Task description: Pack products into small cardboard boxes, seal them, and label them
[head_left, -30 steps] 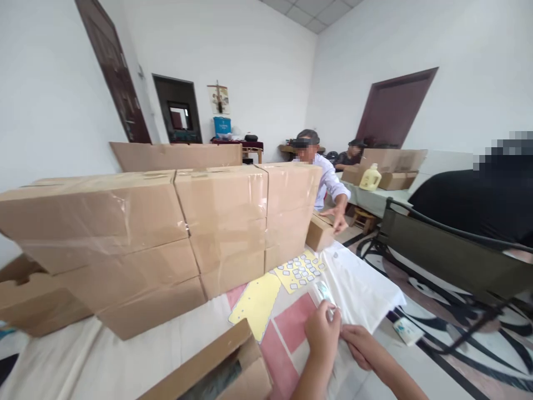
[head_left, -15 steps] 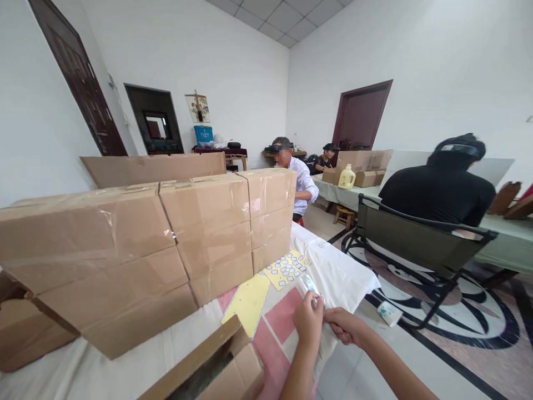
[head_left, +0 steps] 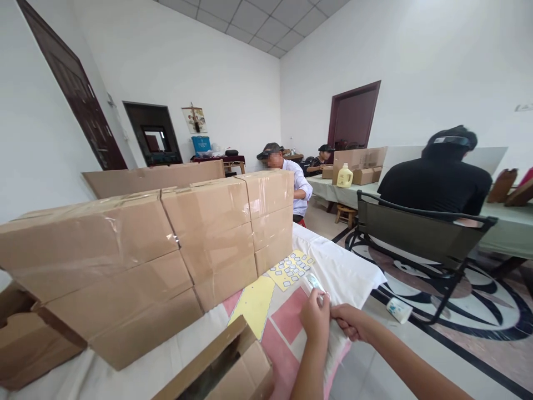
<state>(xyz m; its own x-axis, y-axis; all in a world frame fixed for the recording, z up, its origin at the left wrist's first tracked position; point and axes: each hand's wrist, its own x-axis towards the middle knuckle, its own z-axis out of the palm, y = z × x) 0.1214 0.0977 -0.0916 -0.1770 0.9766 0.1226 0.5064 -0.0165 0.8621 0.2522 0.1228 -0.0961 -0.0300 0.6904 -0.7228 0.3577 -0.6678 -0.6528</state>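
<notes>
Over the near corner of the table, my left hand (head_left: 315, 314) is closed, with a bit of something whitish at its fingertips that I cannot make out. Just beyond those fingers is a white piece with a teal print (head_left: 312, 281), partly covered by the hand. My right hand (head_left: 350, 322) is curled up close beside the left one at the table's edge, and what its fingers grip, if anything, is hidden. Under the hands is a cloth with pink patches (head_left: 289, 315). Beyond lies a yellow sheet bearing several small white squares (head_left: 291, 269).
Stacked cardboard boxes (head_left: 216, 239) form a wall along the left. An open cardboard box (head_left: 245, 369) stands near my left forearm. A white paper cup with blue print (head_left: 398, 310) lies on the floor by a folding chair (head_left: 425, 239). Other people sit at tables beyond.
The view has shifted slightly, so the hands appear a little farther right. Both hands keep nearly the same closed pose side by side.
</notes>
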